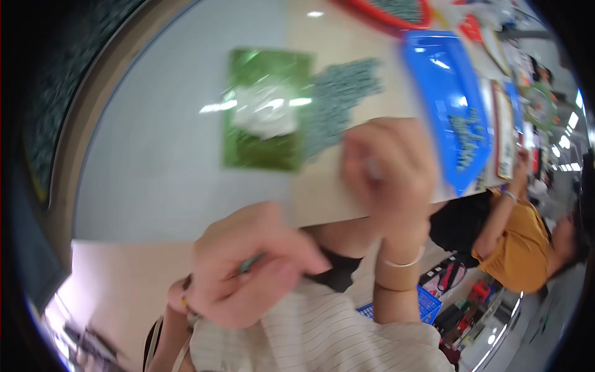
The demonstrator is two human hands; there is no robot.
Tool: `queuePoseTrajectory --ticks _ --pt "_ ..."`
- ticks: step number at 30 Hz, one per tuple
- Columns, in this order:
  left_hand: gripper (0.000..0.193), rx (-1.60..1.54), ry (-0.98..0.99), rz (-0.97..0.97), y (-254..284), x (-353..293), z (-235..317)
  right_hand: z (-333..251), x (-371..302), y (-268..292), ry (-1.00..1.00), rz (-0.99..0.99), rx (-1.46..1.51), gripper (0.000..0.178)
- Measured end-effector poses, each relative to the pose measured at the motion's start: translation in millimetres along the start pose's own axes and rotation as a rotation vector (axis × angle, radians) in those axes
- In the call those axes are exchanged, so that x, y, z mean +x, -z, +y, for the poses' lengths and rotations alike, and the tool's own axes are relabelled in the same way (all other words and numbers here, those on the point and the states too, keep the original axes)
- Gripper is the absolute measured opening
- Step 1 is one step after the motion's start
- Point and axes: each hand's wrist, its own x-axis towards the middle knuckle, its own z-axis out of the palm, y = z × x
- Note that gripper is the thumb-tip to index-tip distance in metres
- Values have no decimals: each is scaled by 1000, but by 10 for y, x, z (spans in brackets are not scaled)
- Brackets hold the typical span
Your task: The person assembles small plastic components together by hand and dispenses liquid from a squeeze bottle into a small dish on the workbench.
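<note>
My left hand point(248, 266) is curled closed in front of the table's near edge. A small grey-green piece point(249, 263) shows between its fingers, the same colour as the loose pieces on the table. My right hand point(393, 164), smeared by motion, is above the table edge with its fingers bent inward. Whatever it may hold cannot be made out. Beyond it a flat heap of small grey-green pieces point(344, 93) is spread on the table. Left of the heap lies a green packet point(269, 152), with crumpled clear plastic point(263, 111) on top.
A blue tray point(443, 87) with some of the pieces stands to the right. At the far edge is a red basin point(419, 17) holding more. Farther right, a person in an orange top point(514, 248) sits along the table. A blue crate point(429, 304) stands below.
</note>
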Motion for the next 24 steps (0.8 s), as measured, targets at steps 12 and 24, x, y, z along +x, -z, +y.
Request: queuePoseTrajectory --ticks 12,24 --pt "20 139 51 253 -293 -114 -146 -37 -227 -1 -91 180 -73 18" --pt "19 606 -31 196 -266 -103 28 -650 -271 209 70 328 140 20"
